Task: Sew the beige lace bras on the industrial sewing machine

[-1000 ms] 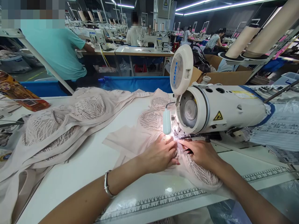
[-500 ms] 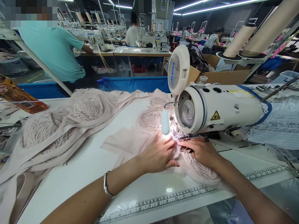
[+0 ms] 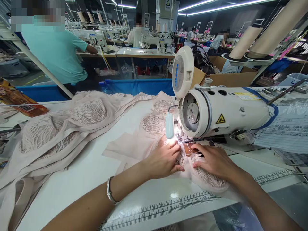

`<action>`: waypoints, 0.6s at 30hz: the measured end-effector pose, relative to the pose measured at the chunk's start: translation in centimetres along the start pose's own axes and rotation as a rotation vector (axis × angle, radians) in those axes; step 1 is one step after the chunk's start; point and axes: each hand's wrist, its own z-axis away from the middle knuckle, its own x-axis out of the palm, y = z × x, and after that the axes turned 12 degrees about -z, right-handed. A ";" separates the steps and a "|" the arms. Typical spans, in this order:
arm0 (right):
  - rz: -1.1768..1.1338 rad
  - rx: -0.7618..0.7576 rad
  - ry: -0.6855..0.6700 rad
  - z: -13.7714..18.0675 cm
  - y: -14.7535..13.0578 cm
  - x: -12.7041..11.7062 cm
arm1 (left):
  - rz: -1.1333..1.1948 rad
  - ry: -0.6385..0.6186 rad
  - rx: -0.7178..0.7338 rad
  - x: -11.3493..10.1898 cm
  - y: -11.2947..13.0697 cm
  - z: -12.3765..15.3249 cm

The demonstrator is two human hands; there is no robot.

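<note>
Lace garment point(image 3: 154, 124): lay on the table point(image 3: 79, 189), beside the machine point(image 3: 235, 109), partly under its lit lamp point(image 3: 169, 125). Left hand point(image 3: 163, 158): fingers together, thumb apart, resting on cloth. Right hand point(image 3: 214, 161): thumb and bent forefinger parted, resting on one cup. Pile point(image 3: 89, 112): similar garments, left.

A garment-sewing workshop, a white sewing machine point(image 3: 235, 107) at near right, large thread cones point(image 3: 245, 42) behind it, pale lace garments point(image 3: 89, 110) on the near tabletop point(image 3: 96, 166), further sewing machines point(image 3: 161, 43) in rows on the far side, people point(image 3: 55, 56) among them, strip lights point(image 3: 221, 7) overhead.
</note>
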 end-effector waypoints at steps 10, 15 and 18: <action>0.015 -0.301 0.038 1.8 0.7 1.0 | -0.031 0.026 0.006 0.0 0.3 0.2; -0.012 -0.339 0.080 1.4 0.9 0.9 | 0.009 0.015 0.011 0.0 0.5 0.2; -0.028 -0.336 0.094 1.0 1.1 1.0 | 0.014 0.000 -0.017 -0.2 0.4 0.1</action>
